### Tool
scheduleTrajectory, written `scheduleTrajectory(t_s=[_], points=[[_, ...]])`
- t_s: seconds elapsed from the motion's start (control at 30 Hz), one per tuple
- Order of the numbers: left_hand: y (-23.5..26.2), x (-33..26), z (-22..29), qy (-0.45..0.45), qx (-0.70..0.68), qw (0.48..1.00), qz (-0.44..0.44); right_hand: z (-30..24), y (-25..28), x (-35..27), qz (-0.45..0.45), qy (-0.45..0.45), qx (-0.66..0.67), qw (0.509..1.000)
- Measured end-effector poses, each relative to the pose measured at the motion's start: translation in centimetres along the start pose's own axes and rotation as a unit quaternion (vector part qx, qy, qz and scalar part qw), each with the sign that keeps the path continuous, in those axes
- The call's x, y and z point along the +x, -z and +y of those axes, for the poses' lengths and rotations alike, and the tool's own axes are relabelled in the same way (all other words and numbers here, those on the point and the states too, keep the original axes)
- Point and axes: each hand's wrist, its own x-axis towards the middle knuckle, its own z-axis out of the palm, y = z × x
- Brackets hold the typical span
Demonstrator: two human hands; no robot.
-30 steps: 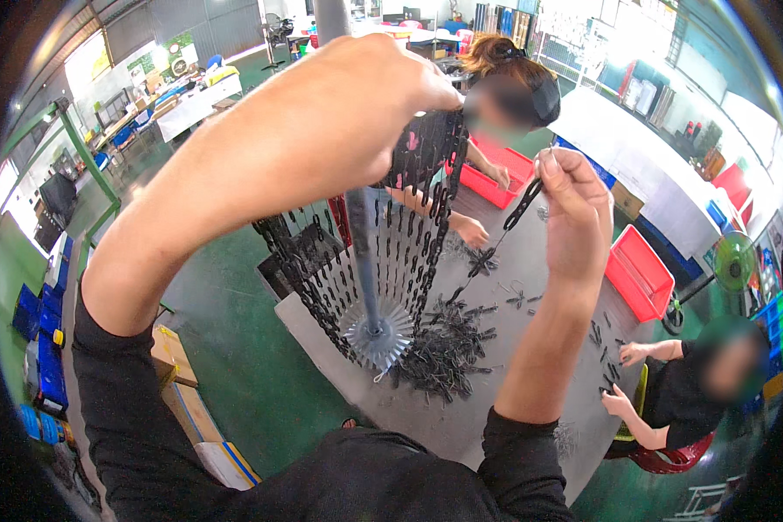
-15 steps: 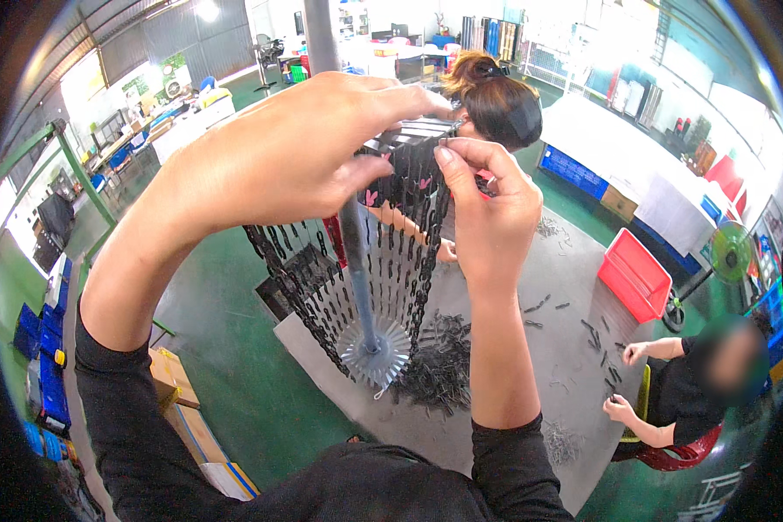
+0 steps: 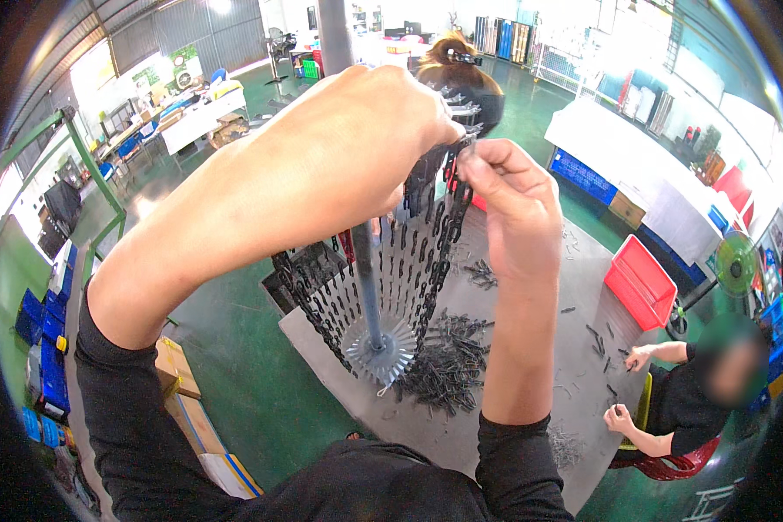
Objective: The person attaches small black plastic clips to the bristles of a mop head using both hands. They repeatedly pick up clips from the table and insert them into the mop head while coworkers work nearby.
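Note:
Black plastic chains [image 3: 451, 228] hang in a ring around a grey upright pole [image 3: 367, 287], between a metal top with prongs [image 3: 466, 111] and a slotted metal disc [image 3: 379, 348] below. My right hand [image 3: 524, 196] pinches the upper end of one chain at the right edge of the top, thumb against forefinger. My left hand [image 3: 391, 113] reaches across the top from the left, its fingertips close to that chain end. The back of the hand hides most of its fingers and whatever they may hold.
A heap of black links [image 3: 448, 361] lies on the grey table [image 3: 531, 339] under the chains. Beyond the pole is a person's head [image 3: 461, 83]. At the right, a seated co-worker [image 3: 696, 391] handles small black pieces near a red tray [image 3: 641, 283]. Cardboard boxes [image 3: 178, 370] stand at left.
Both hands have shifted slightly right in the picture, and the left fingers have bent down over the top's right edge. The person beyond has lowered their head.

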Motion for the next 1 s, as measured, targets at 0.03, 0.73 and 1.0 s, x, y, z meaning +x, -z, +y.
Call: scheduleTrajectory(t_s=[0.03, 0.73, 1.0], points=[[0.0, -0.1, -0.2, -0.025, 0.026, 0.999, 0.015, -0.1, 0.4, -0.1, -0.013, 0.003, 0.018, 1.0], [0.4, -0.6, -0.5, -0.054, -0.018, 0.998, 0.03, 1.4, -2.4, -0.8, 0.14, 0.209, -0.413, 0.875], [-0.7, -0.2, 0.0, -0.068, 0.016, 0.994, 0.088, 0.8, -1.3, -0.6, 0.106, 0.076, -0.199, 0.971]])
